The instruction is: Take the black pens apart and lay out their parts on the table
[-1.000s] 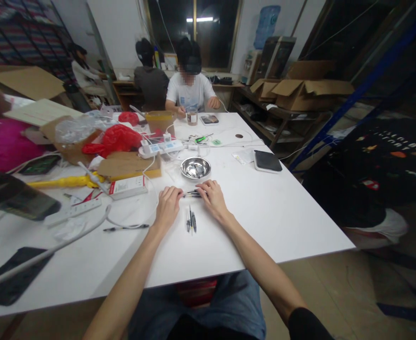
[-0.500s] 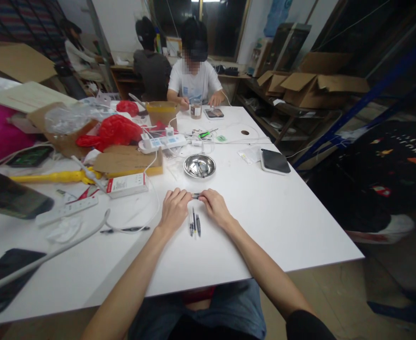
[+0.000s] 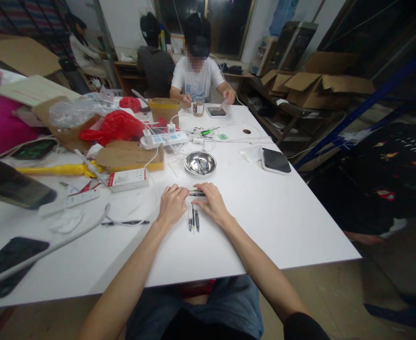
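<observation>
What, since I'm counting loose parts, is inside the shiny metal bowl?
The metal bowl holds several small dark pieces, too small to identify. Whatever lies directly beneath them is covered, so I cannot tell.

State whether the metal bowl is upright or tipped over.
Upright: the metal bowl rests on the table, mouth upward, small dark pieces inside.

Black pens (image 3: 197,221), white table (image 3: 282,222)
</observation>
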Demonstrator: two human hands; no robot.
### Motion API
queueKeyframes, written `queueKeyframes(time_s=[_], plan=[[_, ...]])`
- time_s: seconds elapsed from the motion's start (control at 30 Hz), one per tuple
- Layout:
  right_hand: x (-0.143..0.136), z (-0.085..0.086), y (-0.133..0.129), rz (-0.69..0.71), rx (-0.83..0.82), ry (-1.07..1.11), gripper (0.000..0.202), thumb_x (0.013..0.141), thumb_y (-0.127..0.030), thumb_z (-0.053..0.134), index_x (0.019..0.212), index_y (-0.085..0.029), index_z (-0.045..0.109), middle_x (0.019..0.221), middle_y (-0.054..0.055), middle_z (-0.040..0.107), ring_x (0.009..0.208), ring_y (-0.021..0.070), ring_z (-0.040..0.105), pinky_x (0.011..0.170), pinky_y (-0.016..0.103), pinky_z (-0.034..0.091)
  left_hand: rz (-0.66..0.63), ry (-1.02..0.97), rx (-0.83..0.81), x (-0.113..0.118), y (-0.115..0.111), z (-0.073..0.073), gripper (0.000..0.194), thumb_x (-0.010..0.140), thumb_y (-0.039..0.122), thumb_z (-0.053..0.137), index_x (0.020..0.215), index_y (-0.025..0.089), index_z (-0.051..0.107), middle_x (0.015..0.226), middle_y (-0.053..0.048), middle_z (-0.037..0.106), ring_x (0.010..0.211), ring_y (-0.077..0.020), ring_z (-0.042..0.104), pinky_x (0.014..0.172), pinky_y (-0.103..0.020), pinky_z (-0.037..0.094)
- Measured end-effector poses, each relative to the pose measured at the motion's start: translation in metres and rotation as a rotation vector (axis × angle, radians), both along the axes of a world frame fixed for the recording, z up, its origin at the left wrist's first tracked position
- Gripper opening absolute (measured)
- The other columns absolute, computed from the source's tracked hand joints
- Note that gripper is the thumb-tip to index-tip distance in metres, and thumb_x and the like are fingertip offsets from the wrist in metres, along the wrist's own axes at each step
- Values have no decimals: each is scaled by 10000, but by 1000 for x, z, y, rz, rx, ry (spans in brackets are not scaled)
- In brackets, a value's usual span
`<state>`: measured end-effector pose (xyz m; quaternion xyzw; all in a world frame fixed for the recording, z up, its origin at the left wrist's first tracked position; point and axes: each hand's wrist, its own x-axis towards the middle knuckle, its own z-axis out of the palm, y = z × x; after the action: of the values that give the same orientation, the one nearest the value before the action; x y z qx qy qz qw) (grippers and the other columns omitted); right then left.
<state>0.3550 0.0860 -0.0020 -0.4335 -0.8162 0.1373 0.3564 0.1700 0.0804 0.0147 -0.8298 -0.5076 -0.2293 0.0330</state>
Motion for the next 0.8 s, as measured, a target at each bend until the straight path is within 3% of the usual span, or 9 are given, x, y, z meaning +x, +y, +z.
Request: queueKeyframes(time_s=[0.17,0.33,0.5,0.8], plan=[[-3,-5,-1,-29,-34,-5,246,1027,-338,469,992,-203,671,882,70,675,838,226,563,778,348,403,60,-10,-52,-1,-6,-4,233,870,65,438,838,193,630,814,-69,694,888,-246,594,766,-364,388],[-5,-5,-9,32,23,46,237,1001,-341,526,1160,-196,627,1018,83,681,943,243,553,834,369,401,148,-3,-119,0,-14,-9,220,898,108,445,894,190,650,857,-75,709,893,-239,633,750,-336,408],[-5,-7,-13,9,41,-40,240,1023,-301,469,990,-203,685,920,81,699,885,250,526,796,382,383,150,40,-134,1,-20,-8,225,912,128,444,899,184,662,886,-88,714,928,-243,641,784,-336,421],[-6,-13,-14,18,141,4,146,1000,-236,499,1015,-194,639,964,80,651,944,250,517,824,373,394,165,46,-129,3,-22,-9,237,944,170,420,931,184,656,891,-86,709,905,-236,651,760,-323,423]])
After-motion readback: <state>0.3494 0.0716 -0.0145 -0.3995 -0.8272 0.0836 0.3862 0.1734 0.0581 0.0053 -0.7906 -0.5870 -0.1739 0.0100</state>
